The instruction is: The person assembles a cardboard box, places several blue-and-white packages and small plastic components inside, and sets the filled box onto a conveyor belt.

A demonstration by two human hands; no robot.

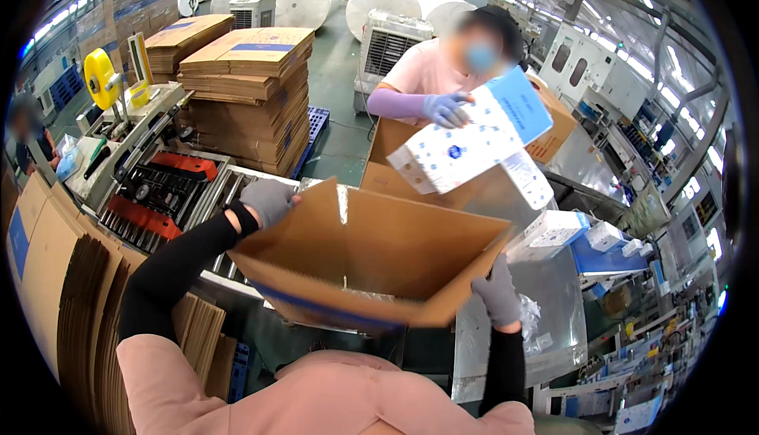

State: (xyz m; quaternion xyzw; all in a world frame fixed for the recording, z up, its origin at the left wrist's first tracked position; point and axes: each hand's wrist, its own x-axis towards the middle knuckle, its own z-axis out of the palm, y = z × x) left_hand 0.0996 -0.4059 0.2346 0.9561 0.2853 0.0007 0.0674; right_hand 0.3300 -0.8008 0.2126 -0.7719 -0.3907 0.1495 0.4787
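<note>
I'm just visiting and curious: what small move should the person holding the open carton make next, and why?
Perhaps steady the carton before letting go: the left hand and right hand grip opposite sides, its opening faces upward, and its blurred front edge suggests motion. What supports its base is hidden.

The wearer's two hands are holding one open box, while two other people and two air coolers are showing.
</note>
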